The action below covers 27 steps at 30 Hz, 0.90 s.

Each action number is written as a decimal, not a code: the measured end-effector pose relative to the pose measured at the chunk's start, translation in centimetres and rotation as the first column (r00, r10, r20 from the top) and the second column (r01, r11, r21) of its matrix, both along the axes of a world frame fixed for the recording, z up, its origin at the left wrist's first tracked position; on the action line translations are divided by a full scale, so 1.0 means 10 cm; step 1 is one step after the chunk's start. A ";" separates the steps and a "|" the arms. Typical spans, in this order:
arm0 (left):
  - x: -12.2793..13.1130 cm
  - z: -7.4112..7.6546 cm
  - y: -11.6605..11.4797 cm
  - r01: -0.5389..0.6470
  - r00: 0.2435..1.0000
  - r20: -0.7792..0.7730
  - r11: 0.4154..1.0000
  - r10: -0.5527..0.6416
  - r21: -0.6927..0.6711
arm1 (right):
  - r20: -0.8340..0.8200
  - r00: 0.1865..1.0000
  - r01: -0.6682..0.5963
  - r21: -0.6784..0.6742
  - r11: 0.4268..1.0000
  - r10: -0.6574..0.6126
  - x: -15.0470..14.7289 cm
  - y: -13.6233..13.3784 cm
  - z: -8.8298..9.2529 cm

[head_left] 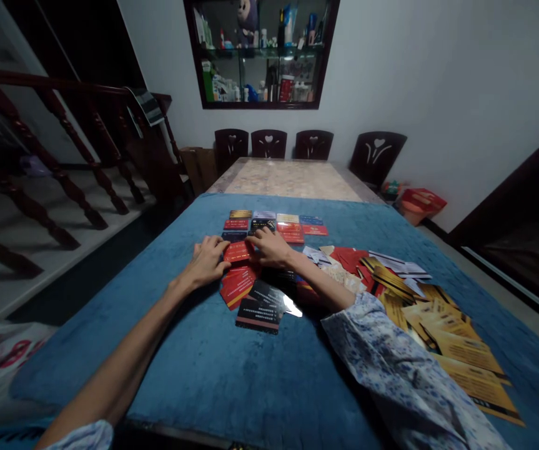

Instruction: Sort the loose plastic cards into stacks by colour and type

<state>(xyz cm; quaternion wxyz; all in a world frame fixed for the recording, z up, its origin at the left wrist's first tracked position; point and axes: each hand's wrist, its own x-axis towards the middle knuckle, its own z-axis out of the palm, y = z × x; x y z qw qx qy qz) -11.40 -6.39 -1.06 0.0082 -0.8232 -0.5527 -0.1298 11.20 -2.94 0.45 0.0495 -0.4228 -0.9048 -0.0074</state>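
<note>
Both my hands rest on a spread of plastic cards on a blue cloth (232, 375) that covers the table. My left hand (207, 261) and my right hand (271, 247) pinch the two ends of a red card (237, 251) between them. Below it lies a fan of red cards (236, 284) and some black cards (262, 306). Beyond my fingers, small cards lie in neat rows (276, 224), red, blue, gold and white. My right forearm, in a patterned blue-white sleeve, crosses a loose heap of cards.
A wide pile of gold cards (456, 337) and white and red ones (372, 262) lies at the right. The bare marble tabletop (292, 178) extends beyond the cloth to several dark chairs (313, 144). A wooden stair railing (63, 156) is left; a wall cabinet (260, 53) hangs behind.
</note>
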 end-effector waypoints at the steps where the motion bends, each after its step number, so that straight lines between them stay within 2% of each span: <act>1: 0.03 0.01 0.02 0.010 1.000 0.000 1.000 -0.010 -0.001 | 0.003 1.000 0.003 0.000 1.000 -0.003 0.04 0.00 0.02; 17: 0.73 0.18 0.38 0.100 0.995 -0.023 0.995 -0.100 -0.012 | 0.018 0.985 0.174 -0.041 0.984 -0.173 0.60 0.05 0.24; 23: 1.02 0.25 0.51 0.120 0.991 -0.053 0.992 -0.122 -0.037 | 0.049 0.955 0.296 -0.068 0.953 -0.293 0.79 0.10 0.28; 27: 1.18 0.22 0.62 0.132 0.989 -0.062 0.990 -0.134 -0.039 | 0.065 0.938 0.344 -0.072 0.936 -0.340 0.88 0.15 0.29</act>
